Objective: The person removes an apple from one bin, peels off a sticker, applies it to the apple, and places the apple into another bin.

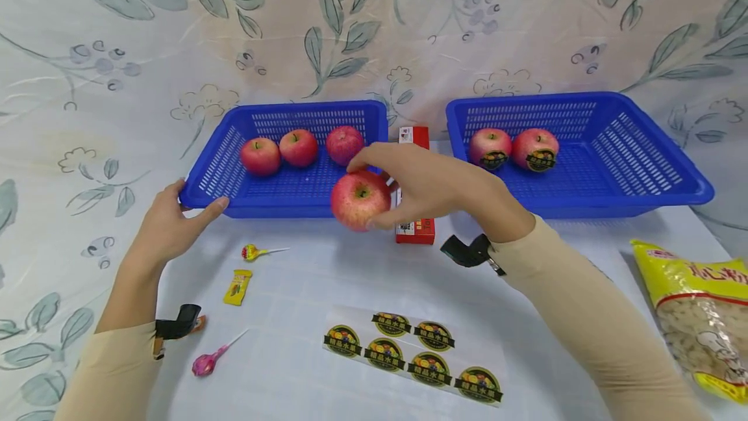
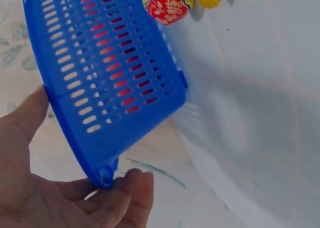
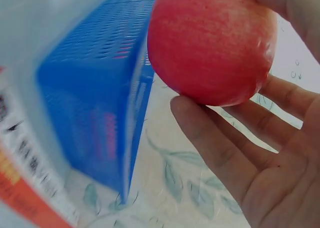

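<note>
My right hand (image 1: 380, 190) grips a red apple (image 1: 358, 203) just above the front rim of the left blue basket (image 1: 274, 203). In the right wrist view, the apple (image 3: 212, 42) sits between the thumb and the fingers (image 3: 220, 153). My left hand (image 1: 193, 197) holds that basket's front-left corner, with the thumb on the side and the fingers along the front wall. The left wrist view shows the basket corner (image 2: 102, 175) caught between thumb and fingers (image 2: 132, 193). Three plain apples (image 1: 299, 147) lie in this basket. The right blue basket (image 1: 643, 167) holds two apples with stickers (image 1: 535, 149).
A red box (image 1: 415, 229) stands between the baskets, partly behind my right hand. A sheet of round stickers (image 1: 411, 356) lies at the front. Two lollipops (image 1: 252, 252) (image 1: 204, 364) and a yellow candy (image 1: 237, 286) lie left of it. A yellow bag (image 1: 701, 317) rests at the right edge.
</note>
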{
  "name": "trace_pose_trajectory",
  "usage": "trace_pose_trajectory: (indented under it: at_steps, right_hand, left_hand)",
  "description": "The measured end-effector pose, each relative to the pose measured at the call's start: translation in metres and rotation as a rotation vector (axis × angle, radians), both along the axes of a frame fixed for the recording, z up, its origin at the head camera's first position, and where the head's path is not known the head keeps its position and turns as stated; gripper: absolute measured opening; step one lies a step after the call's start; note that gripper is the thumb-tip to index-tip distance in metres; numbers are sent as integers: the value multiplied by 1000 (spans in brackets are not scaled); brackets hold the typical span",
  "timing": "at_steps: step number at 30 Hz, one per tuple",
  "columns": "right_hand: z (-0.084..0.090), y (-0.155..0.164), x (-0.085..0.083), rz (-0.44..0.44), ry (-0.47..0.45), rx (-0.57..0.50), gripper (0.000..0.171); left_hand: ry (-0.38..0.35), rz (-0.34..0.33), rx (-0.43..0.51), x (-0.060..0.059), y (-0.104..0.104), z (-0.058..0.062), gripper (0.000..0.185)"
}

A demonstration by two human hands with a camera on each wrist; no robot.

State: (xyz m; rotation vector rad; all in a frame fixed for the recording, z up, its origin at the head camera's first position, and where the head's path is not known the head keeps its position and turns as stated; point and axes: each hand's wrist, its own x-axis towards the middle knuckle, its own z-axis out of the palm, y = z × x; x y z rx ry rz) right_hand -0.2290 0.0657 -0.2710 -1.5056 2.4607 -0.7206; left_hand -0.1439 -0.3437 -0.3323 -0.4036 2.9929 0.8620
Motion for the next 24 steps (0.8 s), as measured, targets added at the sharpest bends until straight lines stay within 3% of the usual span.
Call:
trace_pose_trajectory:
  at_steps: [7, 14, 19, 24]
  right_hand:
    - [-31, 50, 22, 2, -61, 10, 69]
    - [-66, 76, 35, -31, -123, 46, 66]
    - [-83, 83, 39, -53, -101, 69, 67]
    - [-91, 87, 40, -78, -68, 76, 69]
  left_hand:
    - [52, -41, -47, 3, 9, 4, 101]
    - [75, -22, -159, 15, 29, 5, 99]
    - [203, -68, -207, 29, 60, 3, 95]
    - [345, -180, -156, 45, 97, -2, 79]
